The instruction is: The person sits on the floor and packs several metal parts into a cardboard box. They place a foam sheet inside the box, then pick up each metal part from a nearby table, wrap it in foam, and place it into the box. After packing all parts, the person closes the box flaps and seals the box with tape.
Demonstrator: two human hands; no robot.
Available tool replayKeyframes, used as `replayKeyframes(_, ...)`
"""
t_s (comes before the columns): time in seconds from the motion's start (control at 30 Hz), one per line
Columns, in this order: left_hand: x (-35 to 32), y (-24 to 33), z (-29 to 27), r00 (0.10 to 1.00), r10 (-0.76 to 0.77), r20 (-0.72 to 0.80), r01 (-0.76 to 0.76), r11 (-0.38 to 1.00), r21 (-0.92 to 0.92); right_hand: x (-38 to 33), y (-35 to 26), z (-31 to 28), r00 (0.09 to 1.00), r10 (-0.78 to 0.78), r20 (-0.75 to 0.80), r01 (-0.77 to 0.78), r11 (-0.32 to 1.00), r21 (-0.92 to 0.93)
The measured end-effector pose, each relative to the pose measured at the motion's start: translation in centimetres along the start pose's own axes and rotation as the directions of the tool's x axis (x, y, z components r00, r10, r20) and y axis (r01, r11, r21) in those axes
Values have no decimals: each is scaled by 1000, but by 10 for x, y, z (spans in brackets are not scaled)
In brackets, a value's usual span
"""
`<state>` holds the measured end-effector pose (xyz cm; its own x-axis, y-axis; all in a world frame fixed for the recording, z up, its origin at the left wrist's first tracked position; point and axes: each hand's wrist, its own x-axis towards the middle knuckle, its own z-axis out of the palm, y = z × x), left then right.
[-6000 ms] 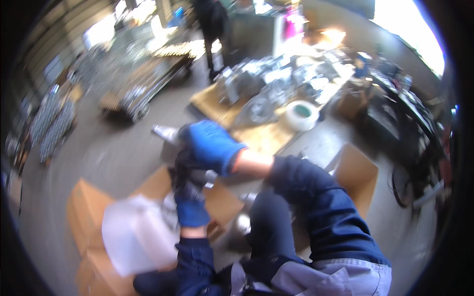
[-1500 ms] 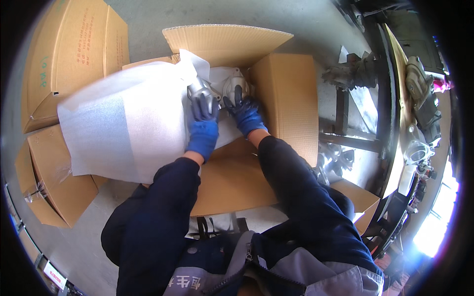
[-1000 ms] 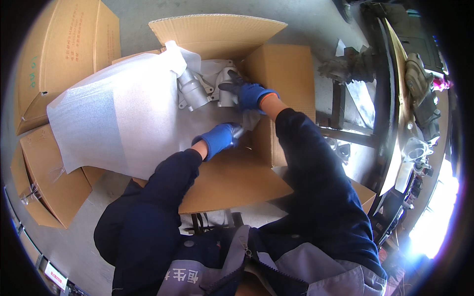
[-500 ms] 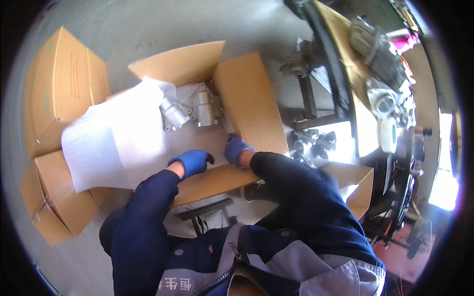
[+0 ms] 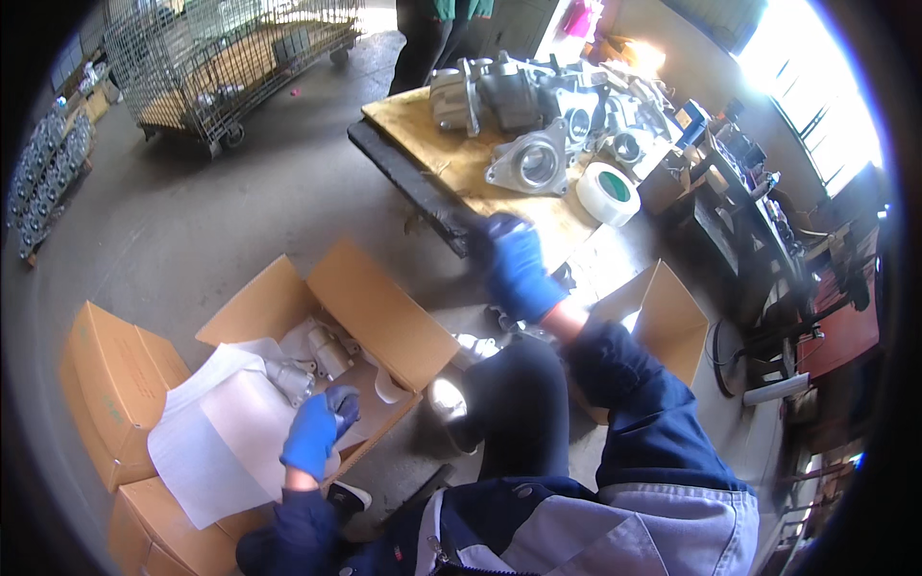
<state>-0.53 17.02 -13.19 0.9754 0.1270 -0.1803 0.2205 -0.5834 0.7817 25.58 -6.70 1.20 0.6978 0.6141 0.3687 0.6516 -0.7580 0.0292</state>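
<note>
My left hand [image 5: 320, 427], in a blue glove with dark fingers, hovers over the near side of an open cardboard box [image 5: 379, 307]. Its fingers are loosely bent, and nothing shows in them. Inside the box lie silver cylindrical metal housings [image 5: 329, 352], with a white sheet [image 5: 206, 422] draped across the left side. My right hand [image 5: 519, 271], gloved the same way, is raised beside the near edge of a wooden-topped table [image 5: 413, 120]. Motion smears its fingers, so their grip cannot be made out. A flanged metal casting [image 5: 531, 163] and a roll of tape [image 5: 608, 194] sit just beyond it.
Closed cardboard boxes [image 5: 120, 384] stand at the left. Another open carton [image 5: 663, 326] is by my right arm. More metal castings [image 5: 504, 96] crowd the table. A wire cage cart [image 5: 216, 72] and a standing person [image 5: 427, 43] are farther back.
My view has swung up and right, bringing the tabletop into sight. My right hand has left the box's edge and risen toward the table. The left stays by the box.
</note>
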Motion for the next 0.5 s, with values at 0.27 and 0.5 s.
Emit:
replayKeyframes(0.27,-49,57,24,957,20,-290,-65,987,-146,109,164,28,885,-407,-225,217,790,-573)
replayKeyframes(0.5,-42,94,23,983,19,-183,-74,951,-300,108,125,-5,962,-267,55,256,814,-521)
